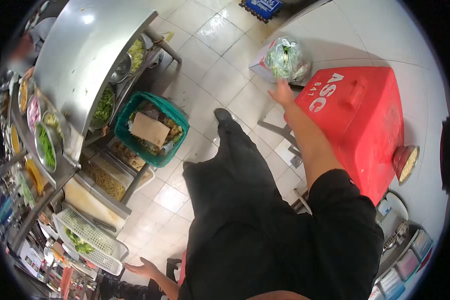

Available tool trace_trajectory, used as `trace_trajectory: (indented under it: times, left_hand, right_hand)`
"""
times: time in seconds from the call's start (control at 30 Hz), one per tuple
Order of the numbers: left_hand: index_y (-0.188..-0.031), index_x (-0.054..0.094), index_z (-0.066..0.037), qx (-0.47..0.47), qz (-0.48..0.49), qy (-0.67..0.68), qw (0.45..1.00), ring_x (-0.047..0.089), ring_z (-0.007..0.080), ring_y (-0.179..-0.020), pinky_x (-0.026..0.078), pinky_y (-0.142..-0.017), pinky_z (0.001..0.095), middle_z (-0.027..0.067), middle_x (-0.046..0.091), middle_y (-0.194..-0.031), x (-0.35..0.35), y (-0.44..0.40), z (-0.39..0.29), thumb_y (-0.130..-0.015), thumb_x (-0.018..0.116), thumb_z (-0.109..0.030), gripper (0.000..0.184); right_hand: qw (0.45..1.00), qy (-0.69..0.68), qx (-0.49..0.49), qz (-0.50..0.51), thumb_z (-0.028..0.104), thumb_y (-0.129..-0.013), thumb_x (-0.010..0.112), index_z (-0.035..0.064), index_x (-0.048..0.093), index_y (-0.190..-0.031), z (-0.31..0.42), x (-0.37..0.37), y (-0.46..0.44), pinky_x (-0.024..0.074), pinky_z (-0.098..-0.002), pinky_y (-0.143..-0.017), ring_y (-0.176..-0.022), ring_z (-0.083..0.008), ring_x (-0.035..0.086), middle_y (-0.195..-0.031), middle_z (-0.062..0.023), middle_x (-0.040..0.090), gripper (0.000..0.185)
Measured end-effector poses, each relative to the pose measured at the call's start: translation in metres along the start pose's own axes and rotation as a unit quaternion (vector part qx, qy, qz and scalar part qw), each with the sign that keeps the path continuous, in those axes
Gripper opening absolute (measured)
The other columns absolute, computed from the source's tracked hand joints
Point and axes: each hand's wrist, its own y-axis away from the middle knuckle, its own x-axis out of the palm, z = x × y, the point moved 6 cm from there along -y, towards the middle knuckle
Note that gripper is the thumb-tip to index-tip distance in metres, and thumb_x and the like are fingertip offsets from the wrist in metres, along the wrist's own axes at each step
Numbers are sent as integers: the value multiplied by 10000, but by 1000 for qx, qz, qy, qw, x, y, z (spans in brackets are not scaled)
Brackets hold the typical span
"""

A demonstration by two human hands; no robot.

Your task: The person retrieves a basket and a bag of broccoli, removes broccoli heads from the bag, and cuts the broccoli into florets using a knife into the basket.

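My right hand (283, 93) is stretched forward, thumb apart, with its fingertips at the lower edge of a clear plastic bag of green vegetables (286, 59). The fingers are not closed on the bag; whether they touch it I cannot tell. The bag rests on a pale box beside the red chest. At the lower left, my left hand (144, 269) has its fingers spread and holds nothing. Its fingertips are near the corner of a white perforated basket (97, 253) with leafy greens in it.
A large red chest (350, 120) stands at the right. A green bin (157, 158) with scraps and cardboard stands left of my legs. Steel counters with bowls and trays of cut vegetables line the left. Part of another person shows at the upper left.
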Motion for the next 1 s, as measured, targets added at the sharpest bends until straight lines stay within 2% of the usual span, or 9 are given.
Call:
trace_trajectory:
  times: [0.13, 0.23, 0.37, 0.43, 0.53, 0.63, 0.73, 0.93, 1.0]
  left_hand:
    - [-1531, 314, -8, 70, 79, 7, 994, 338, 444, -1426, 314, -1170, 535, 256, 335, -1550, -7, 39, -107, -831, 679, -85, 794]
    - [-1489, 397, 0, 96, 181, 82, 975, 424, 399, -1384, 383, -1123, 499, 257, 386, -1519, 13, 60, -135, -859, 642, -65, 679]
    - [-1392, 490, 64, 24, 406, 148, 901, 564, 317, -1231, 492, -958, 409, 222, 526, -1407, 35, 82, -197, -881, 647, -67, 550]
    - [-1386, 509, 54, -92, 477, 204, 850, 586, 285, -1198, 516, -909, 391, 207, 564, -1367, 35, 88, -235, -900, 637, -78, 520]
    - [-1361, 542, 56, 10, 457, 176, 872, 605, 277, -1169, 525, -909, 380, 206, 590, -1336, 53, 80, -243, -922, 625, -88, 469]
    - [-1341, 563, 58, -1, 444, 217, 869, 606, 282, -1167, 519, -927, 377, 203, 604, -1321, 54, 74, -262, -933, 618, -92, 438]
    - [-1355, 560, 41, -7, 459, 227, 859, 611, 277, -1158, 515, -923, 366, 198, 615, -1316, 58, 74, -271, -931, 629, -95, 450]
    - [-1357, 572, 13, 3, 471, 236, 850, 623, 254, -1129, 517, -906, 359, 178, 642, -1283, 80, 81, -262, -930, 646, -127, 455]
    - [-1354, 577, 9, 4, 475, 230, 849, 624, 248, -1126, 517, -902, 359, 174, 646, -1279, 82, 84, -262, -929, 651, -138, 455]
  right_hand:
    - [998, 64, 2, -8, 251, -802, 770, 97, 286, -1532, -14, -16, -77, 463, -488, -1046, -1295, -409, 519, -1504, -248, 397, 889]
    - [992, 83, 19, 92, 181, -828, 706, 117, 303, -1523, -14, -19, -113, 483, -490, -1015, -1267, -400, 549, -1521, -231, 393, 806]
    - [970, 169, 30, 172, 183, -873, 624, 109, 572, -1307, -58, 19, -156, 520, -488, -955, -1123, -387, 642, -1303, -195, 594, 443]
    - [958, 208, 35, 194, 164, -881, 577, 92, 678, -1156, -67, 23, -162, 520, -489, -948, -1086, -382, 661, -1163, -196, 680, 301]
    - [988, 123, -57, 68, 122, -840, 566, 52, 684, -949, -61, 11, -158, 514, -503, -903, -1014, -407, 664, -977, -182, 702, 176]
    - [991, -25, -102, 81, 126, -854, 528, 40, 656, -941, -70, 20, -173, 507, -505, -868, -1018, -421, 643, -1048, -214, 672, 176]
    - [988, -137, -43, 56, 136, -856, 525, 16, 622, -951, -84, 10, -176, 496, -508, -850, -1000, -423, 632, -1058, -236, 645, 181]
    - [938, -108, -230, -235, 145, -861, 528, -13, 628, -963, -67, -26, -163, 496, -465, -790, -870, -401, 646, -881, -227, 663, 213]
    - [981, -146, -59, -111, 129, -844, 564, -8, 658, -935, -85, -23, -169, 500, -472, -833, -942, -440, 637, -935, -240, 675, 189]
